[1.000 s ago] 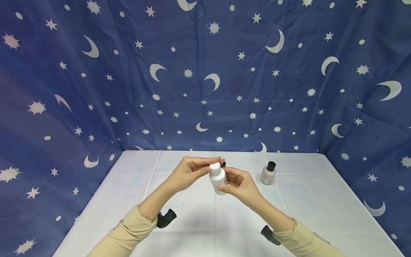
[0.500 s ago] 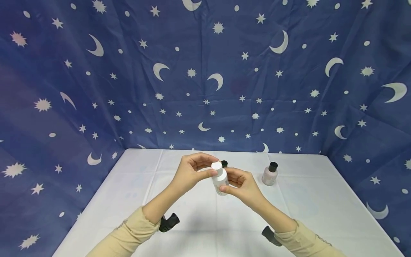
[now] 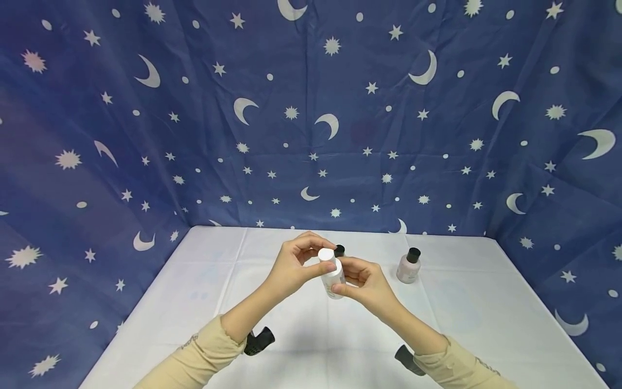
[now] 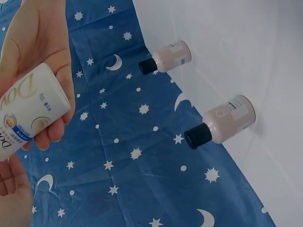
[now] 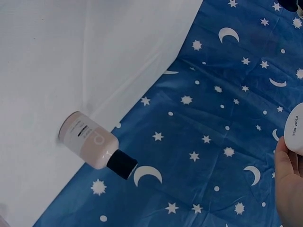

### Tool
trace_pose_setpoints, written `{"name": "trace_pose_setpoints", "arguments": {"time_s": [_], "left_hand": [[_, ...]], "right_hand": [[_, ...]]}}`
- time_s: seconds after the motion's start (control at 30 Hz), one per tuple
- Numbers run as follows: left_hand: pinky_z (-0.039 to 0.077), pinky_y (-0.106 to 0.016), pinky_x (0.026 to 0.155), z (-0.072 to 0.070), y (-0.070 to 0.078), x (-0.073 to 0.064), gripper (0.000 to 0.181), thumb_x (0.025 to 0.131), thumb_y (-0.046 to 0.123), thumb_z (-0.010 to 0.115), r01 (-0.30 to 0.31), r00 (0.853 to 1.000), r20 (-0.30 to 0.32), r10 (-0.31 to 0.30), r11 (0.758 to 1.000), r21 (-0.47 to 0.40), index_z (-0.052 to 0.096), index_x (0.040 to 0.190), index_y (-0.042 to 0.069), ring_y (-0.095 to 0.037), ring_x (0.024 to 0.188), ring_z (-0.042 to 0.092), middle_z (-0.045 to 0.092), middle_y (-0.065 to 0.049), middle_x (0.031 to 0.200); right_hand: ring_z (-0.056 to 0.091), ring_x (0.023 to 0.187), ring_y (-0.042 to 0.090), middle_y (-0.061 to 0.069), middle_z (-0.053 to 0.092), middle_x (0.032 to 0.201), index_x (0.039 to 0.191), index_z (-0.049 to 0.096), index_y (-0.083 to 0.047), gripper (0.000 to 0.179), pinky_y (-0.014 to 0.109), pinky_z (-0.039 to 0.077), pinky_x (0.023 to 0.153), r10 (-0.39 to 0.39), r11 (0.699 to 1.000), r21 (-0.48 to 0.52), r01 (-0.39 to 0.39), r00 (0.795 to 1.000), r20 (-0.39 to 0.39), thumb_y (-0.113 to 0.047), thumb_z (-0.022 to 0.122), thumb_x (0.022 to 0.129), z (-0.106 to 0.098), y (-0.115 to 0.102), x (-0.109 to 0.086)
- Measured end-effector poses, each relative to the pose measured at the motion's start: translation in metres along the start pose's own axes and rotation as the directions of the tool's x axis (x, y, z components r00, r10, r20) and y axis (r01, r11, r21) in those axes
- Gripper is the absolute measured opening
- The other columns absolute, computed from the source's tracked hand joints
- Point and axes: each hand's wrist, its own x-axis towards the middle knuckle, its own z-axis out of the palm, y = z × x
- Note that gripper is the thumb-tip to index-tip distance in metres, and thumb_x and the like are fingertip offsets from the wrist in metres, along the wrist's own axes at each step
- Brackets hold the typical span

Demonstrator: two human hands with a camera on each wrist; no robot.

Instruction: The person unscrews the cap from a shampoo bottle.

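Observation:
Tilted above the table is a small white Dove lotion bottle (image 3: 332, 284), its printed label turned to the left wrist view. My right hand (image 3: 371, 284) grips its body, thumb in front and fingers behind. Around the white cap (image 3: 326, 254) my left hand (image 3: 291, 268) pinches, with the thumb across the front and the fingers partly hidden behind. The left wrist view also has the right hand (image 4: 40, 38) round the bottle's lower end. In the right wrist view only the bottle's base (image 5: 296, 130) shows, beside the right hand (image 5: 289, 189).
A pink bottle with a black cap (image 3: 408, 268) stands on the white-covered table (image 3: 466, 302), right of the hands. Behind the hands, a second one shows mostly its black cap (image 3: 339, 250). A blue star-and-moon cloth (image 3: 311, 135) surrounds the table.
My left fingers, stretched past the cap a second ago, have curled, and the thumb has swung rightward across the cap's front. The right hand keeps its hold; the view has shifted slightly.

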Motion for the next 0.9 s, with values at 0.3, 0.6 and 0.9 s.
{"name": "trace_pose_setpoints", "arguments": {"time_s": [0.3,0.6,0.9], "left_hand": [[0.043,-0.032,0.106,-0.016,-0.002,-0.001,0.083,0.086,0.059,0.051,-0.011,0.968,0.249,0.037,0.994,-0.105,0.038,0.141,-0.001,-0.009,0.123,0.053,0.052,-0.017,0.136],[0.035,-0.027,0.112,-0.028,0.001,-0.003,0.046,0.102,0.015,0.041,-0.033,0.904,0.422,0.066,0.996,-0.085,0.033,0.141,-0.008,-0.006,0.134,0.041,0.036,-0.026,0.145],[0.047,-0.028,0.100,-0.024,-0.005,-0.004,0.049,0.095,0.014,0.054,0.012,0.926,0.375,0.050,0.987,-0.161,0.041,0.129,-0.019,-0.005,0.119,0.056,0.052,-0.032,0.128]], "right_hand": [[0.063,0.100,0.000,0.036,0.058,0.116,0.118,0.053,0.016,0.052,0.021,0.053,0.089,0.009,1.000,0.027,-0.010,1.000,0.019,-0.015,0.073,0.082,0.004,0.002,0.000],[0.063,0.101,0.001,0.036,0.055,0.121,0.122,0.052,0.015,0.053,0.022,0.052,0.090,0.022,0.997,0.069,-0.024,0.999,0.035,-0.013,0.073,0.081,0.005,0.003,-0.003],[0.063,0.101,0.000,0.036,0.056,0.120,0.120,0.053,0.015,0.054,0.019,0.052,0.090,0.015,0.998,0.058,-0.017,0.999,0.035,-0.016,0.073,0.082,0.004,0.006,-0.007]]}}
